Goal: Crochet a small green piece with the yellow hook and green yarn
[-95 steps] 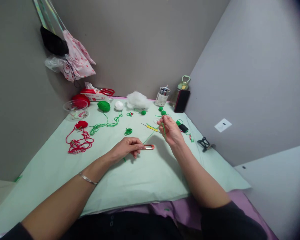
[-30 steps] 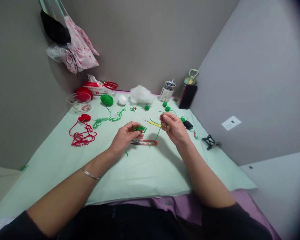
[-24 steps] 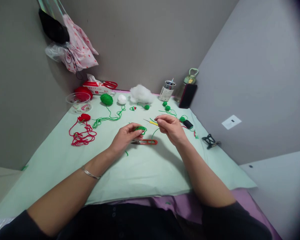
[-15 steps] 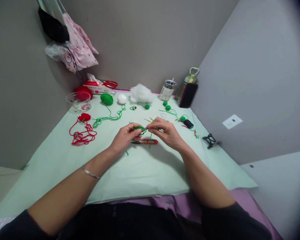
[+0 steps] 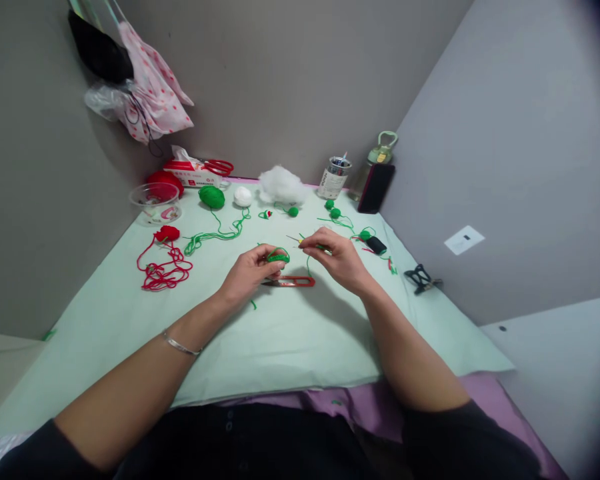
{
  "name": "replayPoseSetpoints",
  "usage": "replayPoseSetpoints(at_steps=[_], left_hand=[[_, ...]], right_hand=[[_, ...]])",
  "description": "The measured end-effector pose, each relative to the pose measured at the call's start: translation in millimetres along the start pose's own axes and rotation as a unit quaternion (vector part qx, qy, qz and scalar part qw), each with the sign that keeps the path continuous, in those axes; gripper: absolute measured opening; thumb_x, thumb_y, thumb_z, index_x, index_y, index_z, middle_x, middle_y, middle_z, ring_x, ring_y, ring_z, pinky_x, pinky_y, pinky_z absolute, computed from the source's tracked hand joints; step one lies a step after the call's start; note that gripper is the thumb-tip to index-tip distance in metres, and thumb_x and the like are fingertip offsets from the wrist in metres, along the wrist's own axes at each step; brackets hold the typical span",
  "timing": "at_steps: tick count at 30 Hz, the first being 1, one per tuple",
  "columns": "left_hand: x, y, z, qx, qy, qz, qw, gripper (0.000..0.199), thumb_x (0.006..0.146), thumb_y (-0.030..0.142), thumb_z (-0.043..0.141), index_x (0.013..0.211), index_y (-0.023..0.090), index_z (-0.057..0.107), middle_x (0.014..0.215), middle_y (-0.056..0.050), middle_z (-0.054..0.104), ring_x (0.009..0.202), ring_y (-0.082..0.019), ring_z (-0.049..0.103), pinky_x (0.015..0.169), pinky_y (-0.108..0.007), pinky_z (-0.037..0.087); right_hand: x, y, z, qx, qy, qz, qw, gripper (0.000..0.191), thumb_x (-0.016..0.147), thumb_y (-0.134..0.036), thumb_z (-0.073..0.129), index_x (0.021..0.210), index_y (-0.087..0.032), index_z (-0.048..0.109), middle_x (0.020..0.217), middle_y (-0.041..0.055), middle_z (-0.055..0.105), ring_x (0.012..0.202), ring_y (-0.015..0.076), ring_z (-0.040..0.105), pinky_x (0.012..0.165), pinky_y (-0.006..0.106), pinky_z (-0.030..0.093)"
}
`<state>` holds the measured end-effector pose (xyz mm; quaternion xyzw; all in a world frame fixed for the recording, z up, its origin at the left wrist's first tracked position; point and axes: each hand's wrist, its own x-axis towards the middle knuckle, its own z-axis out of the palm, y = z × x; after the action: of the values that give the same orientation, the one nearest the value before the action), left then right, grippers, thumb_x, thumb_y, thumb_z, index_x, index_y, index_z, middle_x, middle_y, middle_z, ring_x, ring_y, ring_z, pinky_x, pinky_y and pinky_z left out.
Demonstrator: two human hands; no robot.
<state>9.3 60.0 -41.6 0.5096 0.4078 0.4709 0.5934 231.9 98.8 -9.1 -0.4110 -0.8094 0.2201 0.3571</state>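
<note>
A small green crocheted piece (image 5: 279, 257) is pinched between the thumb and fingers of my left hand (image 5: 254, 270). To its right, my right hand (image 5: 334, 257) is closed around something thin whose shape I cannot make out, with green yarn hanging below its fingers. A thin needle-like tool with a yellow part (image 5: 299, 241) shows just beyond those fingertips; whether they touch it I cannot tell. Under both hands, orange-handled thread snips (image 5: 300, 282) lie on the pale green cloth (image 5: 290, 347).
Red yarn (image 5: 167, 233) trails at the left. Behind are a clear tub (image 5: 156, 212), a green yarn ball (image 5: 212, 197), a white ball (image 5: 243, 197), white stuffing (image 5: 281, 186), a pen tin (image 5: 334, 180) and a phone (image 5: 377, 189). A black stand (image 5: 421, 279) sits right.
My right hand has drawn slightly away from the green piece, to the right and up, opening a gap between the hands. My left hand stays nearly in place.
</note>
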Motion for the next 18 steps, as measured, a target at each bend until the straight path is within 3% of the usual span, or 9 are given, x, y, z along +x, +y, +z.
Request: replayPoseSetpoints(at_steps=[3,5,8,10,12,15,18], left_hand=[[-0.3,-0.9,-0.2,-0.009,-0.012,0.002,1.0,0.033,0.076,0.033,0.081,0.104,0.018,0.069,0.086,0.001,0.066,0.07,-0.013,0.062,0.075,-0.03,0.051],[-0.4,-1.0,0.9,-0.014,-0.02,0.001,1.0,0.038,0.075,0.032,0.082,0.107,0.018,0.067,0.087,0.0,0.066,0.07,-0.013,0.063,0.075,-0.03,0.051],[-0.5,0.1,3.5,-0.019,-0.02,0.0,1.0,0.053,0.073,0.03,0.083,0.119,0.019,0.06,0.086,0.002,0.064,0.068,-0.013,0.064,0.073,-0.031,0.053],[-0.4,0.8,4.3,-0.021,-0.009,0.002,1.0,0.063,0.073,0.029,0.083,0.128,0.02,0.053,0.084,0.005,0.06,0.067,-0.013,0.064,0.073,-0.031,0.053],[0.0,0.8,3.9,-0.021,0.003,0.006,1.0,0.067,0.074,0.028,0.083,0.132,0.022,0.05,0.083,0.007,0.058,0.067,-0.012,0.064,0.073,-0.032,0.053],[0.2,0.0,2.2,-0.015,0.006,0.007,1.0,0.052,0.075,0.029,0.083,0.12,0.02,0.059,0.082,0.005,0.06,0.068,-0.012,0.063,0.074,-0.031,0.052],[-0.5,0.2,1.6,-0.008,-0.006,0.004,1.0,0.03,0.077,0.034,0.081,0.099,0.018,0.068,0.082,0.002,0.065,0.069,-0.013,0.062,0.074,-0.03,0.052]], right_hand=[[-1.4,-14.9,-2.3,0.119,-0.024,-0.031,0.992,0.009,0.093,-0.027,0.068,0.093,-0.023,0.076,0.085,0.003,0.065,0.081,0.0175,0.06,0.075,0.031,0.047],[-3.0,-18.7,-0.1,0.138,-0.048,-0.034,0.989,0.011,0.094,-0.028,0.067,0.097,-0.023,0.077,0.085,0.0026,0.064,0.078,0.0164,0.059,0.073,0.03,0.046],[-5.3,-11.2,8.0,0.048,-0.074,-0.038,0.995,0.018,0.097,-0.023,0.061,0.107,-0.025,0.076,0.088,0.0031,0.064,0.08,0.0159,0.06,0.075,0.029,0.046],[-6.1,0.2,13.7,-0.065,-0.058,-0.019,0.996,0.023,0.095,-0.015,0.059,0.108,-0.025,0.076,0.09,0.004,0.063,0.081,0.0166,0.06,0.076,0.029,0.045],[-5.9,11.6,16.6,-0.11,-0.034,0.008,0.993,0.024,0.091,-0.009,0.058,0.101,-0.021,0.076,0.09,0.0066,0.063,0.082,0.0189,0.059,0.073,0.03,0.043],[-3.3,17.9,13.5,-0.115,-0.007,0.025,0.993,0.02,0.091,-0.011,0.058,0.092,-0.02,0.075,0.089,0.0072,0.063,0.082,0.0199,0.058,0.073,0.032,0.044],[-0.4,7.5,5.3,-0.073,-0.001,0.008,0.997,0.014,0.095,-0.021,0.061,0.096,-0.023,0.074,0.091,0.0051,0.065,0.083,0.0185,0.061,0.077,0.031,0.048]])
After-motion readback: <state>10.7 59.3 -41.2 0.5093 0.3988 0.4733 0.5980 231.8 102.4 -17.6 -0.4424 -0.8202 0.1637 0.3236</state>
